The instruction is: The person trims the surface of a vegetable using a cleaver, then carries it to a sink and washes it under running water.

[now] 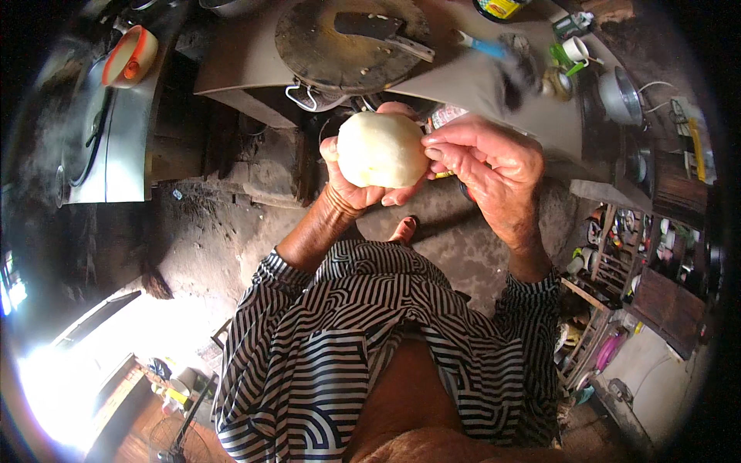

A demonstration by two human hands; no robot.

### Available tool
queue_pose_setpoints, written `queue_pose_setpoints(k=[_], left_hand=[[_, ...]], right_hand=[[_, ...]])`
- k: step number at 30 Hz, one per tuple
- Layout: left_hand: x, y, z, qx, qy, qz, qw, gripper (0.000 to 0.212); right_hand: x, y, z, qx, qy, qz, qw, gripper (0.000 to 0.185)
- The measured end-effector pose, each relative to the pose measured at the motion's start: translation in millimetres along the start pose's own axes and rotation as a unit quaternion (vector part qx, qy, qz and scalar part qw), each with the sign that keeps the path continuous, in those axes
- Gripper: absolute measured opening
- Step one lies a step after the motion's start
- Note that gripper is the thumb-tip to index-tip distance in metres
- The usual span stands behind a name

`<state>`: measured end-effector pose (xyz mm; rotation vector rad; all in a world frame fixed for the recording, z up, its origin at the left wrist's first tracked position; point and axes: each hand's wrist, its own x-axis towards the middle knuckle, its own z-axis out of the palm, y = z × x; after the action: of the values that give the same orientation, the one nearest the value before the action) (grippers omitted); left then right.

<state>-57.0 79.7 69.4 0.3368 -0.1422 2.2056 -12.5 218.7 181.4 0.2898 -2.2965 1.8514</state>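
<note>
A large, round, pale peeled vegetable (382, 151) is in front of me at the counter's near edge. My left hand (354, 194) cradles it from below and behind, with the thumb on its left side. At its right side, the thumb and forefinger of my right hand (499, 163) come together against the surface; whether they pinch something small cannot be made out. Beyond the vegetable, a round wooden chopping board (324, 55) rests on the counter (237, 66). Across the board lies a cleaver (370, 26) with a wooden handle, and a few pale scraps are near it.
On the counter's right are a blue-handled tool (486, 46), a white cup (575, 49) and a metal pot (619, 95). An orange-rimmed bowl (139, 58) stands on the stove-side surface at left. Wooden racks (613, 254) hold kitchenware at right. A bare foot (404, 229) shows on the floor.
</note>
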Motion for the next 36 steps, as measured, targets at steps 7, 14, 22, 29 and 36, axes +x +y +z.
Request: queue_pose_setpoints(k=[7, 14, 22, 29, 36], left_hand=[[-5.8, -58.1, 1.6, 0.104, 0.09, 0.042, 0.99, 0.078], [-21.4, -77.8, 1.5, 0.151, 0.137, 0.07, 0.976, 0.073], [-51.4, -54.5, -13.2, 0.122, 0.168, 0.113, 0.972, 0.086], [-112.0, -15.9, -18.2, 0.095, 0.269, 0.348, 0.893, 0.09], [-138.0, -5.2, -26.9, 0.035, 0.25, 0.395, 0.883, 0.095]], right_hand=[[-40.6, 12.7, -42.7, -0.028, -0.027, 0.059, 0.998, 0.006], [-47.7, 25.9, -52.3, -0.046, -0.137, 0.066, 0.987, 0.004], [-27.0, 54.2, -12.8, -0.075, -0.154, 0.003, 0.985, 0.011], [10.6, 103.7, 19.1, 0.093, -0.154, 0.133, 0.975, 0.012], [12.5, 192.6, 12.6, -0.172, -0.066, 0.051, 0.982, 0.013]])
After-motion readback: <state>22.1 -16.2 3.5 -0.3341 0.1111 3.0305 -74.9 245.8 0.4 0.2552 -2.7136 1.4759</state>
